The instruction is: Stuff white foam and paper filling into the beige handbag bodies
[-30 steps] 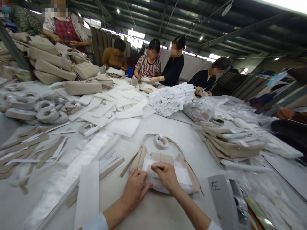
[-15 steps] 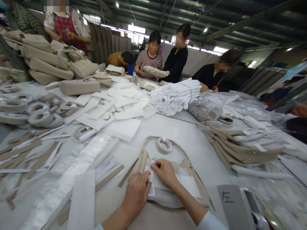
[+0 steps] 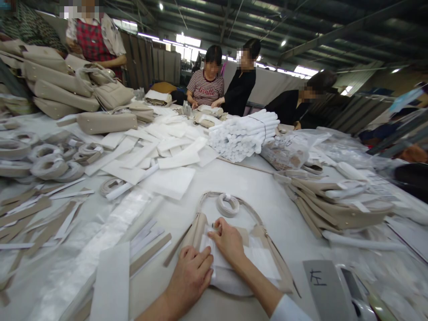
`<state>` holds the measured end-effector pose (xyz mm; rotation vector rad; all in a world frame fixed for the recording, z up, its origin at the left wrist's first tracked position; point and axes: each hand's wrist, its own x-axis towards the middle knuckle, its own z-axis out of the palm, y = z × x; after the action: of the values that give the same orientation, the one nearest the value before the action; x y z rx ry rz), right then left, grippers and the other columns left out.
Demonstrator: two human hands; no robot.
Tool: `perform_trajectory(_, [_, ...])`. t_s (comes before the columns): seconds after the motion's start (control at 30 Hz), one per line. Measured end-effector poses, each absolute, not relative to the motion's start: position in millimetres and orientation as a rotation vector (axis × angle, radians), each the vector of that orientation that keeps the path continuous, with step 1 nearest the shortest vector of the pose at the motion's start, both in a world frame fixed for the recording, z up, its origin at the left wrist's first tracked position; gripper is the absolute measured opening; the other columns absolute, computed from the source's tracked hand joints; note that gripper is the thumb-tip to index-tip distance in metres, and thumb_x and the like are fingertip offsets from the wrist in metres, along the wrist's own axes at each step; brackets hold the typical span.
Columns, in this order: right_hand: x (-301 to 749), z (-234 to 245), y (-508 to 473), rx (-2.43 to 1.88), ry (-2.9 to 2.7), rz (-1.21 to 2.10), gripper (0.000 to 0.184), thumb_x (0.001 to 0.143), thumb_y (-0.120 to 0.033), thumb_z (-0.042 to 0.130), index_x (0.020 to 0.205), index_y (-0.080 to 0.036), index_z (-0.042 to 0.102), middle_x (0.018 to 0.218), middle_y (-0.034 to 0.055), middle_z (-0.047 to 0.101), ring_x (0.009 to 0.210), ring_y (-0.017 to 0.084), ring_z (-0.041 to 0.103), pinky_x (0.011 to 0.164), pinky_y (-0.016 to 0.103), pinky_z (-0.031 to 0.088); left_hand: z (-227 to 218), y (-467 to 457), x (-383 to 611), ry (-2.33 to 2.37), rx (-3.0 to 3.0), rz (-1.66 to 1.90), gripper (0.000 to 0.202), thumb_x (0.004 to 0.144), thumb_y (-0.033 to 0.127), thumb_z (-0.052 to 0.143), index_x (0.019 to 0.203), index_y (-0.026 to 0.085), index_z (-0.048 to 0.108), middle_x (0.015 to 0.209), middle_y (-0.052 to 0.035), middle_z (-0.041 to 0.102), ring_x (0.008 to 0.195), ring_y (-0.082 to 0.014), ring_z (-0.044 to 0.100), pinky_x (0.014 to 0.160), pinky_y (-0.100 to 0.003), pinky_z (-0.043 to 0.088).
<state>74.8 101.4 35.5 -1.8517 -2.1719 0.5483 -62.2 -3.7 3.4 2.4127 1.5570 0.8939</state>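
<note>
A flat beige handbag point(image 3: 200, 225) lies on the white table point(image 3: 274, 209) in front of me, its strap point(image 3: 245, 205) looping away from me around a small coiled strap roll point(image 3: 228, 204). White paper point(image 3: 261, 261) covers the bag's front. My left hand point(image 3: 192, 276) rests on the paper's left edge with its fingers curled down. Just above it, my right hand point(image 3: 227, 240) pinches the paper's top edge against the bag.
Stacked beige bags point(image 3: 337, 207) sit to the right, a bundle of white rolls point(image 3: 247, 133) behind, white sheets point(image 3: 160, 151) and coiled straps point(image 3: 47, 160) to the left. A grey card point(image 3: 323, 285) lies near right. Several people work across the table.
My hands shifted slightly on the paper; the right hand's pinch moved up toward the bag's top edge. The view drifted a little. A far worker bent out of sight.
</note>
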Motion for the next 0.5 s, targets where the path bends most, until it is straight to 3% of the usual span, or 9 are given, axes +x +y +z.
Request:
perform_trajectory(0.13, [73.6,39.9,98.2,-1.744,-2.448,0.42,0.012,0.087,-0.029,0.056,0.096,-0.027,0.062,0.082,0.0,0.067,0.078,0.019,0.06,0.067,0.027,0.036,-2.5,-2.0,-61.5,1.554,2.412,0.944,0.025,0.087,0.021,0.051,0.112,0.022,0.056,0.122,-0.0008,0.06,0.086,-0.0196,0.051,0.083,-0.042,0.038])
perform_trajectory(0.3, [72.8,48.1,103.5,-1.673,-2.773,0.314,0.019,0.094,-0.032,0.044,0.094,-0.024,0.062,0.088,0.0048,0.065,0.08,0.021,0.06,0.064,0.029,0.034,-1.1,-2.2,-62.5,1.566,2.412,0.928,0.027,0.085,0.019,0.05,0.112,0.022,0.056,0.122,-0.0031,0.06,0.086,-0.0204,0.052,0.084,-0.043,0.039])
perform_trajectory(0.4, [74.6,55.3,116.9,-1.616,-2.848,0.356,0.022,0.091,-0.041,0.05,0.094,-0.025,0.064,0.085,0.0057,0.063,0.077,0.023,0.059,0.064,0.03,0.035,-1.1,-2.8,-61.8,1.568,2.42,0.943,0.029,0.083,0.018,0.053,0.111,0.021,0.056,0.123,-0.0026,0.06,0.086,-0.021,0.053,0.084,-0.043,0.04])
perform_trajectory(0.5, [77.9,60.0,135.7,-1.449,-2.949,0.38,0.031,0.082,-0.054,0.06,0.093,-0.026,0.068,0.089,0.0076,0.06,0.088,0.027,0.056,0.073,0.036,0.037,-3.6,-3.1,-60.4,1.589,2.433,0.991,0.03,0.08,0.02,0.056,0.11,0.021,0.057,0.122,-0.0022,0.061,0.084,-0.0211,0.053,0.083,-0.042,0.04])
